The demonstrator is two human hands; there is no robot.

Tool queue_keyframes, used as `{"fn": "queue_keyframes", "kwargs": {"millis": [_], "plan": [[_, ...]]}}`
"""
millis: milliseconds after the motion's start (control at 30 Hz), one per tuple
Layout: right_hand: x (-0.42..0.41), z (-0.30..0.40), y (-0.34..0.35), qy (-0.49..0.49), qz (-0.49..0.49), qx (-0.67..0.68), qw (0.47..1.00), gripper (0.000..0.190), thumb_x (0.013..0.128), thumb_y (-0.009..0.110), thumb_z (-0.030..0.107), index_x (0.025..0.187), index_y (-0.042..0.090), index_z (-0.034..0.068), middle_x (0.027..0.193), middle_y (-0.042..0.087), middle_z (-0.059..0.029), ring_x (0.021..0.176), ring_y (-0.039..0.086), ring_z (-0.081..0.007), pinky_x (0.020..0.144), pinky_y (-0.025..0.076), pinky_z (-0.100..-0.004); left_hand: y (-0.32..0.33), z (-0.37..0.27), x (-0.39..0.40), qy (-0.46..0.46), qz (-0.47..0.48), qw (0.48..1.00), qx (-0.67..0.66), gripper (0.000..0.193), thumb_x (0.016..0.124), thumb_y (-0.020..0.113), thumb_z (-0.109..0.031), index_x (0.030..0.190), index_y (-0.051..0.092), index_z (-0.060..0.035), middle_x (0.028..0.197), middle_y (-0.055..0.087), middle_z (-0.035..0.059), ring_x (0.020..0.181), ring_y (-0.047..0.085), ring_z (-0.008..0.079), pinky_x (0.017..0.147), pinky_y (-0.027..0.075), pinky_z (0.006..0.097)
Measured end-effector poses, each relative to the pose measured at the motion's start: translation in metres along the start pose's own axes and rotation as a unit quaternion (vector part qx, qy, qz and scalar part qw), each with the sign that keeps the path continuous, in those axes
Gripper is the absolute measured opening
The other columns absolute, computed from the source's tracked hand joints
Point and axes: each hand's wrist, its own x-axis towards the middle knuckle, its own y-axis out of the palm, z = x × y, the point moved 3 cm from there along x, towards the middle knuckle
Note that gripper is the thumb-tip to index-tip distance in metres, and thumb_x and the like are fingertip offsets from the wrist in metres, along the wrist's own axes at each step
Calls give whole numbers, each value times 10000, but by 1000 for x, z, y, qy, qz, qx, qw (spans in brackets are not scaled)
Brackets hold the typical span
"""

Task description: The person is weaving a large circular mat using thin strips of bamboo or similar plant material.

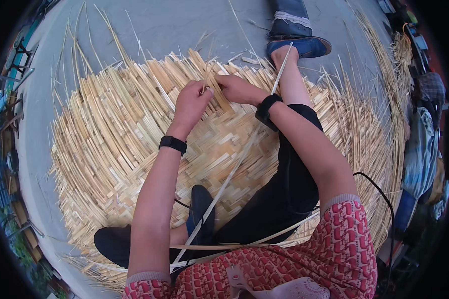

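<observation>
A round mat of flat, straw-coloured plant strips point(224, 149) lies beneath me, its middle woven in a twill pattern. Unwoven strip ends point(108, 123) fan out toward its far and left rim. My left hand point(194, 99) pinches a thin strip point(204, 84) between thumb and fingers, just above the far part of the mat. Close to its right, my right hand point(239, 89) curls its fingers around a broader strip point(220, 98) where the weave meets the loose ends; its thumb is partly hidden. Black bands circle both wrists.
My leg in dark trousers point(284, 175) crosses the mat, and a dark shoe point(201, 205) rests on it. A long pale strip point(232, 168) runs across my lap. Another person's blue shoe point(299, 48) stands beyond the far rim. Long loose strips point(391, 86) lie at right on the concrete floor point(209, 22).
</observation>
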Motion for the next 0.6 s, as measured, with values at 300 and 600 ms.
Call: {"fn": "queue_keyframes", "kwargs": {"millis": [300, 600], "plan": [[22, 7, -4, 186, 134, 39, 973, 442, 785, 765, 236, 1125, 600, 6, 1002, 693, -164, 874, 660, -288, 770, 508, -352, -27, -2, -18, -85, 30, 944, -318, 252, 939, 469, -195, 1019, 675, -73, 685, 518, -9, 643, 500, 84, 601, 428, 253], [-21, 30, 2, -1, 38, 74, 997, 324, 842, 749, 118, 1126, 630, 19, 946, 700, -136, 853, 657, -210, 783, 509, -319, 19, 25, -1, -216, 145, 823, -505, 350, 1044, 441, -348, 1148, 566, -39, 985, 634, 91, 896, 643, 173, 857, 530, 304]]}}
